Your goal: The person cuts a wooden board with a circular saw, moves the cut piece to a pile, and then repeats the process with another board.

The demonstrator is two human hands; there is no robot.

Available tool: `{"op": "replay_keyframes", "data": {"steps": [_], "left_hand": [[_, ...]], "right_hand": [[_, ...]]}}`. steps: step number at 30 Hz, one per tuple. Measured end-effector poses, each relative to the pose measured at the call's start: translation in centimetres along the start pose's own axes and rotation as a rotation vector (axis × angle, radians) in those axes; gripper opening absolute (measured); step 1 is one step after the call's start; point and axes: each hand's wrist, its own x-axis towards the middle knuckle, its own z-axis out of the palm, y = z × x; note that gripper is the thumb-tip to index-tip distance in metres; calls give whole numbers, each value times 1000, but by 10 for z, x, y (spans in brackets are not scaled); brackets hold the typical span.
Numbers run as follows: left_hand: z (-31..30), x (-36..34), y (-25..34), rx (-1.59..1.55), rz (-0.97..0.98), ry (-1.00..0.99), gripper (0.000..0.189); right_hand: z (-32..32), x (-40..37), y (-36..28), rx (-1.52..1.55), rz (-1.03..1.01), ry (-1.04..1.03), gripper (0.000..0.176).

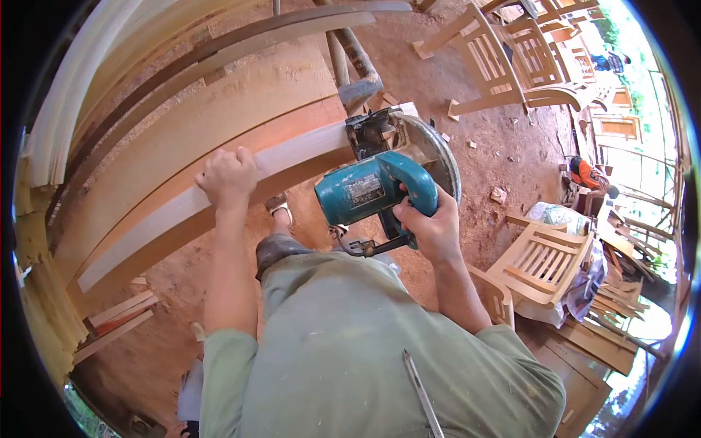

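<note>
Head view: right fingers grip a teal, grey-guarded saw, left fingers balled on pale board

The saw sits at the right end of the beam.

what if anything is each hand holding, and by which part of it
The right hand holds the teal power saw by its curved handle. The left hand rests, curled, on the pale board; whether it grips it cannot be told.
</note>
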Motion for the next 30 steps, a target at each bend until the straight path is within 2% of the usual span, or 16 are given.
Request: {"op": "replay_keyframes", "data": {"steps": [4, 6, 23, 30], "left_hand": [[-8, -6, 10, 30, 0, 57, 39], [-9, -5, 9, 21, 7, 43, 40], [-11, -5, 8, 13, -64, -69, 44], [-9, -9, 9, 3, -49, 3, 42]], "right_hand": [[3, -5, 1, -5, 48, 20, 28], [5, -4, 7, -31, 6, 55, 26], [4, -3, 6, -29, 44, 27, 15], [3, -4, 7, -38, 42, 13, 15]]}}
